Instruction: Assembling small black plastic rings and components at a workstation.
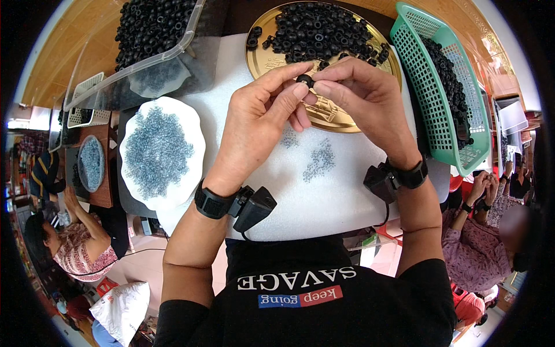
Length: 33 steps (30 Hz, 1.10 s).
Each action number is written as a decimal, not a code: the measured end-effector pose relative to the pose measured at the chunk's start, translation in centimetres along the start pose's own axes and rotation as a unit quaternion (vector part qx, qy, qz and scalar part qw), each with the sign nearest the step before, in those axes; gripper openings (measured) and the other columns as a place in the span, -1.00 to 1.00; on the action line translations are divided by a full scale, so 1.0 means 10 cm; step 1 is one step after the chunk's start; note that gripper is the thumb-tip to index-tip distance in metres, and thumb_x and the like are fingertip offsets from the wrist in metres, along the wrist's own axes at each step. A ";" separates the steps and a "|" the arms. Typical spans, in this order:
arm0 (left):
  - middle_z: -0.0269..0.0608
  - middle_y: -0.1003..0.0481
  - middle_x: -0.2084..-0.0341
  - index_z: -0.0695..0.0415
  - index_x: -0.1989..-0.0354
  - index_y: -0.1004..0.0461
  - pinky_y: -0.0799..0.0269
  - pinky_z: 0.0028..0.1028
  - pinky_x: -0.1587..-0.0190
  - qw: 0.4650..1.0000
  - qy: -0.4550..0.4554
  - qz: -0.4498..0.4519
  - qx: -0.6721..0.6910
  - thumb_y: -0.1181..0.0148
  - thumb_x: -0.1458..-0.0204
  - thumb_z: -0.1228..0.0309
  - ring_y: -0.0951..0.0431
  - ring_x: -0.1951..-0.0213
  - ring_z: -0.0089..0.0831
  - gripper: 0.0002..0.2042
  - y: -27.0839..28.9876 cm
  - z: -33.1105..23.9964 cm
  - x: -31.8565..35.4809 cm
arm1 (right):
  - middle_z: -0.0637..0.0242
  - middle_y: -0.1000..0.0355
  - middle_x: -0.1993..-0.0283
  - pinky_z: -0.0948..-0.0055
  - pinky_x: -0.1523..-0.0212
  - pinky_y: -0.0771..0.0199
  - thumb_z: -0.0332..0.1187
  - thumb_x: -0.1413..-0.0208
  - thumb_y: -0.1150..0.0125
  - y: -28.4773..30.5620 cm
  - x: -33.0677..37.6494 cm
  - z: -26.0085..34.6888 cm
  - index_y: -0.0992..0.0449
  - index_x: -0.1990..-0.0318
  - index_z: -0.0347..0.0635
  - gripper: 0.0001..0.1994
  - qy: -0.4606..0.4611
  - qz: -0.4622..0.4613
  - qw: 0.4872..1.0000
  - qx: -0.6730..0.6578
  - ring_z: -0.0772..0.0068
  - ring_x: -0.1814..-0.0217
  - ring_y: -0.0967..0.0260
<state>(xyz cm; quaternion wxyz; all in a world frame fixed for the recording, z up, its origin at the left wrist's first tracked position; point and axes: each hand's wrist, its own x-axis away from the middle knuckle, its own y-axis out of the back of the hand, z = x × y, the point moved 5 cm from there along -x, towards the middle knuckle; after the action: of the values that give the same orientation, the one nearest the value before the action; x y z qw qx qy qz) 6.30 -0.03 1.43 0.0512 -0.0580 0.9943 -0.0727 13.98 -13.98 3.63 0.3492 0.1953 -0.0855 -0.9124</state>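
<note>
Between its thumb and fingers, my left hand (251,124) grips a small round black part (304,80) with a hole in it. The fingertips of my right hand (370,95) are pinched together against that part's right side; whatever they hold is too small or hidden to make out. Both hands hover over the near edge of a round gold tray (335,120), on which many similar black parts (318,34) are heaped. Small clear bluish pieces (319,162) lie scattered on the white foam sheet (277,199) below my hands.
Left of my forearm stands a white scalloped plate (197,153) piled with bluish pieces. Behind it is a clear plastic bin (191,34) of black parts. A green basket (425,98) with more black parts borders the right side. Co-workers sit at both sides.
</note>
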 end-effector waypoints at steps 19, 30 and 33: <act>-0.32 -0.46 0.53 0.22 0.02 -0.47 -0.37 -0.64 0.45 0.990 -0.104 0.003 -0.094 -0.11 -0.11 0.56 -0.43 0.50 -0.64 -0.75 -0.06 -0.13 0.04 | 0.36 -0.48 0.35 0.62 0.20 -0.49 -0.31 -0.09 -0.29 -0.03 -0.02 -0.13 -0.49 0.24 -0.25 -0.79 -0.108 0.062 0.963 -0.240 0.60 0.28 -0.47; -0.16 -0.37 0.04 0.11 0.13 -0.59 -0.45 -0.58 0.29 0.947 -0.289 -0.003 -0.137 -0.30 0.04 0.48 -0.46 0.25 -0.51 -0.74 -0.02 -0.25 0.03 | 0.39 -0.40 0.38 0.42 0.19 -0.60 -0.07 -0.11 -0.23 -0.23 0.07 -0.11 -0.47 0.05 -0.30 -0.56 -0.143 0.125 0.907 -0.375 0.60 0.37 -0.40; -0.12 -0.33 -0.01 0.16 0.13 -0.58 -0.53 -0.58 0.33 0.928 -0.313 0.035 -0.198 -0.29 0.04 0.51 -0.47 0.20 -0.48 -0.75 -0.06 -0.29 0.05 | 0.40 -0.38 0.43 0.43 0.22 -0.59 -0.02 -0.10 -0.23 -0.25 0.08 -0.15 -0.46 0.02 -0.30 -0.50 -0.149 0.139 0.905 -0.374 0.60 0.39 -0.40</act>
<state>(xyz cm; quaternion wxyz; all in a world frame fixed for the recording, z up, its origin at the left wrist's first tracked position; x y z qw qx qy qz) 5.60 -0.26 4.28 0.3500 -0.0521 0.9233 0.1492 12.49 -12.68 1.30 0.5029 -0.1014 0.1848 -0.8383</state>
